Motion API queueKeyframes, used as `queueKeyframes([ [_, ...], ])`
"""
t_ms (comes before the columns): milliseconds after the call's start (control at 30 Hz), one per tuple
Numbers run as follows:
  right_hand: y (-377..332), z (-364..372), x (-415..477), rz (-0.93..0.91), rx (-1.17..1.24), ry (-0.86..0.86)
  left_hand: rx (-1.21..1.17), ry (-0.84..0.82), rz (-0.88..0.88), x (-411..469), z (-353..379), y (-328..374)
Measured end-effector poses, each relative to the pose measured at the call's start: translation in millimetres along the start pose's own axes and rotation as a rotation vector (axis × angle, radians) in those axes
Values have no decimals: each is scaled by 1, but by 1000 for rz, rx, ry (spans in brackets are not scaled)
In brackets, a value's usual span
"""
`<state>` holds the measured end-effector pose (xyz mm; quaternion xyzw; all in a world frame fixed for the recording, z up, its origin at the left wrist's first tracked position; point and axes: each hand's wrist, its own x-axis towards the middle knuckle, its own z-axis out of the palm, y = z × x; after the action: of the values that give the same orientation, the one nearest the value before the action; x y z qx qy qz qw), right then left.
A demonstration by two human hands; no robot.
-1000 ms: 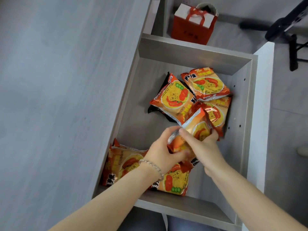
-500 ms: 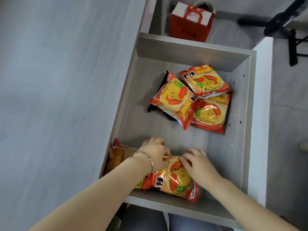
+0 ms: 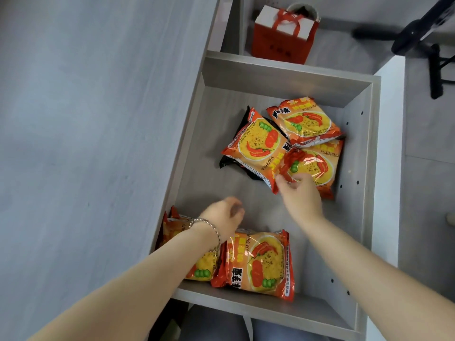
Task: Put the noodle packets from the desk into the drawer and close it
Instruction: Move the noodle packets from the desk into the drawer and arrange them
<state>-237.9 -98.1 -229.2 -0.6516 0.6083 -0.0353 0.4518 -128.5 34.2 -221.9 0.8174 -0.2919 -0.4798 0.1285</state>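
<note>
From my remote seat, the counter (image 3: 86, 143) filled the left of the view, and I saw no packets on the part in frame. Next came the open drawer (image 3: 290, 77). At its near-left corner lay one packet (image 3: 177, 227) half under the forearm, and just right of it a second packet (image 3: 261, 264) against the near wall. My left hand (image 3: 222, 216), a bracelet (image 3: 209, 226) on its wrist, hovered above these with fingers loosely curled and grasping nothing; it was blurred, so I could say no more of it.

Further right, my right hand (image 3: 299, 195) reached to the far cluster. Its fingertips were pinched on the crinkled near-left corner of the front packet (image 3: 317, 166), so that grip was clenched on that packet. Directly left of the grip, touching it, lay the tilted packet (image 3: 256, 146), with something dark beneath it. Beyond the grip sat the rear packet (image 3: 305, 121), overlapping the held one.

I judged the step to be tidying the packets flat. To do it well, I thought the pinch should draw the corner gently toward the free floor near the grip, without dragging its neighbours, and leave nothing riding above the drawer's rim, since a raised edge could catch on closing.

Outside the drawer, far beyond, stood a red bag (image 3: 283, 35).
</note>
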Motion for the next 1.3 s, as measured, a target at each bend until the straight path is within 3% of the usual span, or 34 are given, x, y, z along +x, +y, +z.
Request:
queueKeyframes([
  [67, -16, 2, 22, 164, 97, 29, -167, 176, -18, 4, -6, 4],
  [167, -27, 8, 34, 186, 66, -102, -295, 296, -21, 7, -19, 10],
  [300, -26, 4, 20, -32, 109, -135, -275, 454, 105, 2, -40, 19],
  [400, -19, -10, 2, -354, -21, -46, -101, 539, 363, -7, -57, 32],
  [500, -28, -27, -16, -667, -134, -89, 80, 474, 570, -8, -72, 46],
  [600, -47, -37, -23, -979, -321, -192, -20, 154, 462, -7, -83, 56],
  [667, -55, -39, -20, -1107, -369, -170, -215, 113, 376, -8, -82, 55],
  [733, -59, -35, -14, -1015, -285, -103, -407, 297, 300, -9, -76, 49],
  [800, -53, -27, -7, -749, -112, -46, -633, 490, 129, -9, -66, 42],
  [867, -43, -15, 0, -342, 26, -206, -857, 594, -84, -8, -55, 34],
  [933, -33, -4, 4, 34, 186, -503, -958, 612, -188, -7, -40, 28],
  [1000, -20, 7, 7, 210, 346, -638, -922, 617, -214, -7, -26, 22],
  [1067, -13, 22, 8, 187, 387, -606, -824, 615, -239, -7, -20, 12],
  [1200, -21, 52, 9, -73, 216, -482, -432, 474, -334, -9, -21, -3],
  [1300, -31, 78, 6, -242, 89, -537, -115, 505, -214, -14, -21, -9],
])
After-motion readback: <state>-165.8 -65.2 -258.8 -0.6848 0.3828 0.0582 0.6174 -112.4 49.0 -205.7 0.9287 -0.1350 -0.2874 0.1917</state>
